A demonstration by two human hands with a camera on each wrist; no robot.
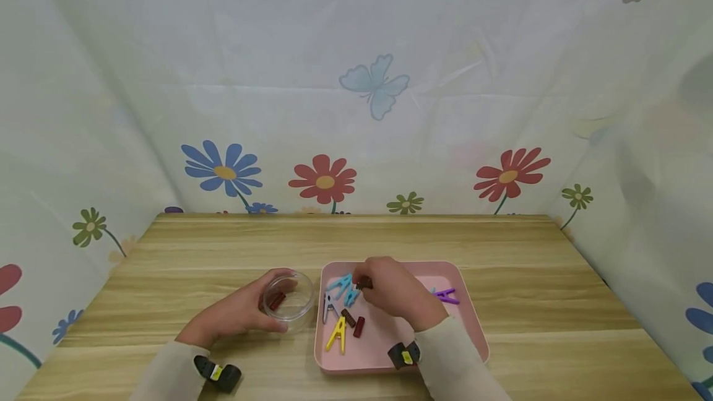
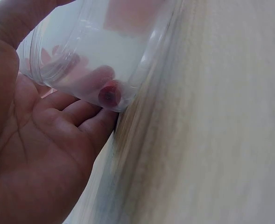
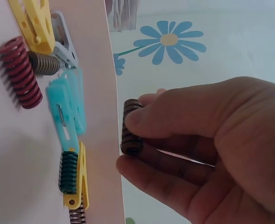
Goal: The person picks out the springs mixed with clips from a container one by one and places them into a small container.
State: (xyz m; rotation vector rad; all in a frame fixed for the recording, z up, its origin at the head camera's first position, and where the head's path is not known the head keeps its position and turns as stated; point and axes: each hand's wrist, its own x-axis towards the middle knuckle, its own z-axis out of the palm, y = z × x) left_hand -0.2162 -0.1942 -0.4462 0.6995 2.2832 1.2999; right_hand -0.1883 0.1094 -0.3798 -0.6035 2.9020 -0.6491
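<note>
My left hand (image 1: 245, 308) grips a clear plastic jar (image 1: 305, 303) beside the tray's left side, thumb and fingers around its wall. Inside the jar lies a dark red spring (image 2: 110, 94). Over the pink tray (image 1: 390, 354), my right hand (image 1: 392, 289) pinches a brown coil spring (image 3: 131, 130) between thumb and fingers. Below that hand, the tray holds light blue clips (image 1: 340, 285), a grey clip (image 1: 330, 307), a yellow clip (image 1: 337, 336), another brown spring (image 1: 348, 318) and a red spring (image 1: 359, 327). A dark green spring (image 3: 68, 172) shows in the right wrist view.
A purple clip (image 1: 447, 296) lies at the tray's right side. The tray stands on a wood-grain table (image 1: 535, 302). Behind the table hangs a pale cloth (image 1: 267, 110) printed with flowers and butterflies. Black wrist cameras (image 1: 223, 376) are strapped over both sleeves.
</note>
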